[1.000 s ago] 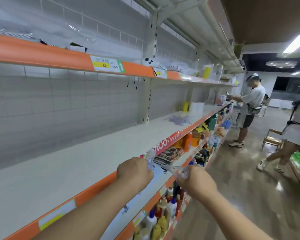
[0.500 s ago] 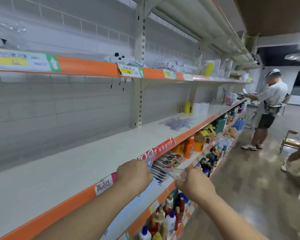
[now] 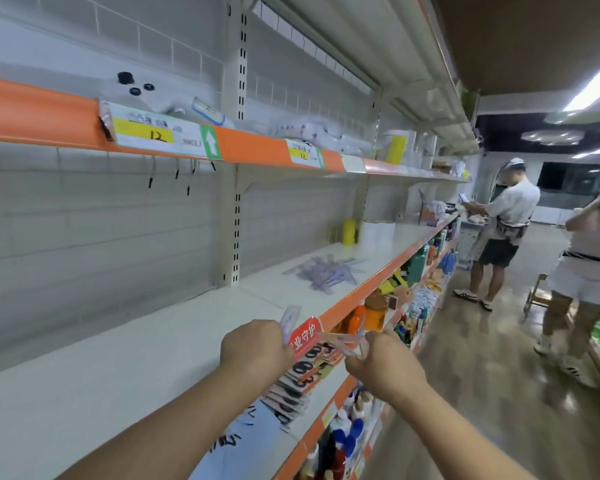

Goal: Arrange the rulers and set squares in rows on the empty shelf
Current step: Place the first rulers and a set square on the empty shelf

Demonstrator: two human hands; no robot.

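**A:** What has changed?

**B:** The view has moved along the aisle. The loose pile of clear rulers (image 3: 326,271) on the white shelf (image 3: 136,358) is nearer than a second ago.

**A:** And the hands?

**B:** Both are clenched as before. The left hand (image 3: 257,351) grips a clear ruler (image 3: 290,318), upright above the shelf's orange edge (image 3: 361,299). The right hand (image 3: 383,368) pinches a clear plastic piece (image 3: 343,341), perhaps a set square, just off that edge.

**A:** So, the task?

**B:** Nothing is laid down in a row yet. They seem to be carrying the pieces to a spot.

Arms outstretched, left hand (image 3: 257,348) and right hand (image 3: 383,365) in fists.
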